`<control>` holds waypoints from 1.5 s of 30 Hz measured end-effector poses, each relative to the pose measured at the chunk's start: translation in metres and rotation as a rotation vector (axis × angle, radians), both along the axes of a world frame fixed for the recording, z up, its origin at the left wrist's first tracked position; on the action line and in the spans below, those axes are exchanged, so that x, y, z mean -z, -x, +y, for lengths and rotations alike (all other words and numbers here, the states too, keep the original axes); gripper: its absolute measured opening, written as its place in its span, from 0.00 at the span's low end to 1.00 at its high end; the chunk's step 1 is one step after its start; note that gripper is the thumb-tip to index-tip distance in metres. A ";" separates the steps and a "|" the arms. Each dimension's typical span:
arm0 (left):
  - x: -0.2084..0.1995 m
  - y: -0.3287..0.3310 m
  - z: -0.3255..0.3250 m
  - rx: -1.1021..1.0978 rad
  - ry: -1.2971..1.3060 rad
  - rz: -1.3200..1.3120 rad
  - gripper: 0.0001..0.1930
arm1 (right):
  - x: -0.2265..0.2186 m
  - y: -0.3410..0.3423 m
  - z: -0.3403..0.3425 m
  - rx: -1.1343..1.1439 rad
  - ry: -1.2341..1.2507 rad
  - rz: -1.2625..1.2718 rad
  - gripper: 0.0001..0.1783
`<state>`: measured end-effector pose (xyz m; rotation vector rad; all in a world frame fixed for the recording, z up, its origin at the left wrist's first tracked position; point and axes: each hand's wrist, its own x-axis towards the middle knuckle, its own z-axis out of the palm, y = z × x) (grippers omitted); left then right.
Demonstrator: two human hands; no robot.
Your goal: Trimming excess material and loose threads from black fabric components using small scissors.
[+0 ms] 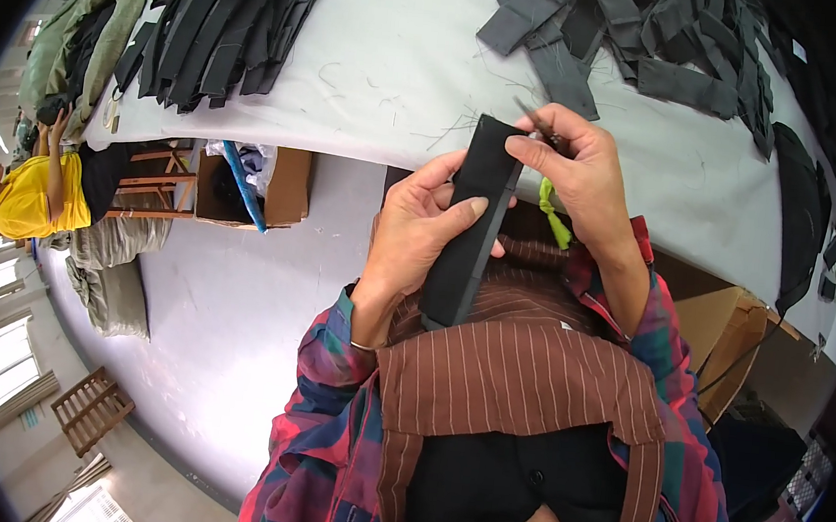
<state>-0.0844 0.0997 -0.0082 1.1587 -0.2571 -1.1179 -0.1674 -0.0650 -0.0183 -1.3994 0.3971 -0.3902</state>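
A flat black fabric strip [468, 236] is held in front of my chest, tilted with its top end toward the table. My left hand [419, 223] grips it along the left side, thumb pressed on its face. My right hand [575, 170] is closed at the strip's top right corner, thumb and fingertips against it. In that hand are thread snips [539, 123], their dark narrow blades pointing up left and mostly hidden by the fingers. A bright green tie [553, 213] hangs below the right palm. Loose threads [458, 125] stick out near the strip's top end.
Black strips [224, 35] lie in a row at the table's far left. A loose pile of strips [646, 42] covers its far right. Below the white table [375, 68] stand cardboard boxes [290, 185]. A person in yellow [41, 193] is at the left.
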 end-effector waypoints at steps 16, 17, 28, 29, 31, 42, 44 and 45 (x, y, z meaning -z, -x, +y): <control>0.004 -0.005 0.004 -0.219 0.116 0.163 0.23 | 0.016 0.013 0.029 -0.001 0.969 -0.260 0.15; 0.004 -0.005 0.004 -0.225 0.053 0.067 0.23 | 0.014 0.013 0.029 -0.001 0.970 -0.261 0.15; 0.016 -0.010 0.011 -0.183 0.161 0.006 0.25 | -0.001 0.015 0.021 0.084 0.565 -0.113 0.13; 0.017 -0.010 0.012 -0.160 0.160 0.001 0.26 | -0.003 0.016 0.017 0.074 0.624 -0.063 0.10; 0.016 -0.008 0.009 -0.155 0.140 -0.035 0.27 | -0.002 0.013 0.013 0.084 0.688 -0.070 0.10; 0.011 -0.006 0.007 -0.116 0.132 -0.052 0.32 | -0.002 0.007 0.011 0.031 0.905 -0.029 0.06; 0.010 -0.006 0.006 -0.122 0.122 -0.083 0.33 | 0.001 0.007 0.011 0.025 0.815 -0.071 0.06; 0.010 -0.006 0.006 -0.122 0.121 -0.082 0.33 | 0.001 0.006 0.011 0.024 0.814 -0.070 0.06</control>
